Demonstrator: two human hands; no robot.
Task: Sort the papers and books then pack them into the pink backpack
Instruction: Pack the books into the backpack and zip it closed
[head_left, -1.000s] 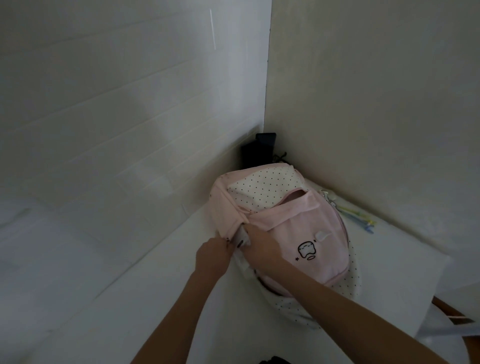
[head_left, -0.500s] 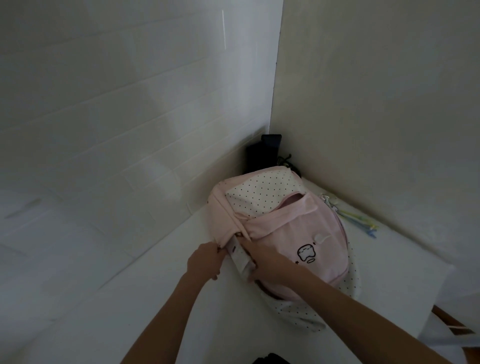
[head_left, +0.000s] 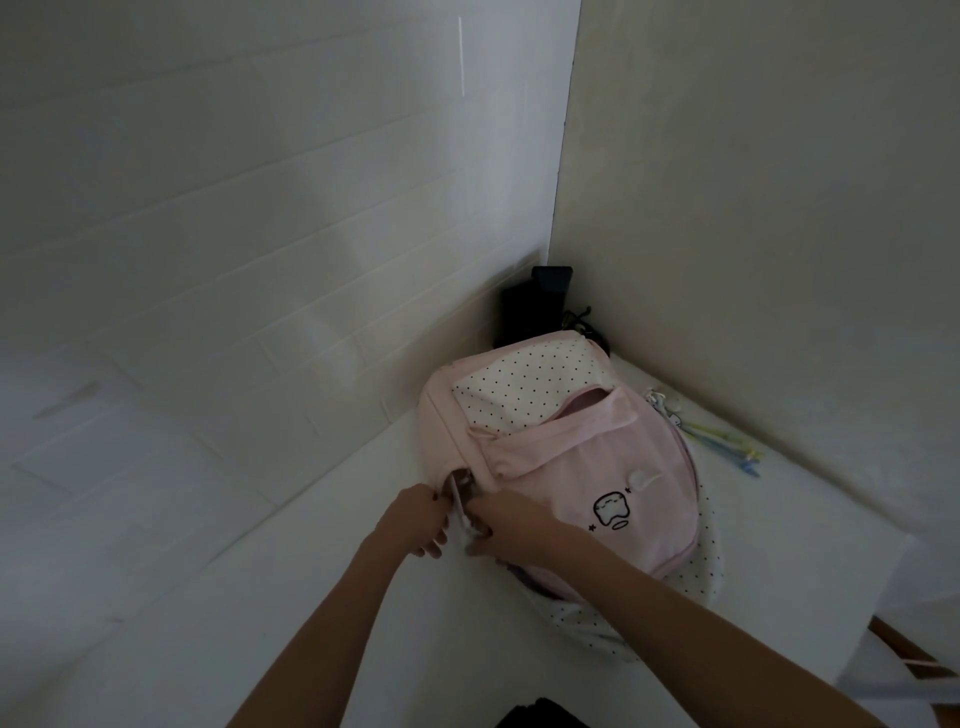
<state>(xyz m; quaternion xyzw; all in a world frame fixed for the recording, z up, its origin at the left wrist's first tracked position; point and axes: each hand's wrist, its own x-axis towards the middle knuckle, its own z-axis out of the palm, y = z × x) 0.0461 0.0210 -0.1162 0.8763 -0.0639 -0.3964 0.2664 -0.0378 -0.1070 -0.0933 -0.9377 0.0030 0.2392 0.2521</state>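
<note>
A smooth white counter (head_left: 270, 597) fills the lower part of the view, set into a corner of pale walls, the one at ten o'clock marked with faint brick-like seams. The soft pink fabric backpack (head_left: 587, 467) lies flat on the counter at about three o'clock from the hands, its top end toward the corner at twelve o'clock. It has a white panel with small black dots at the upper end, a front pocket with its flap gaping, and a small black outline drawing on the pink front. Dotted white fabric also shows along its lower edge at five o'clock.

A dark, boxy object (head_left: 535, 306) stands upright in the corner just beyond the backpack; what it is cannot be told. At two o'clock from the backpack, thin pastel pens (head_left: 727, 447) lie on the counter near the wall.

Both bare forearms reach in from six o'clock. The left hand (head_left: 415, 525) and the right hand (head_left: 509, 525) meet at the backpack's near left edge, fingers curled and pinching a thin white sheet-like item (head_left: 460, 501) that stands edge-on between them at the bag's side opening.
</note>
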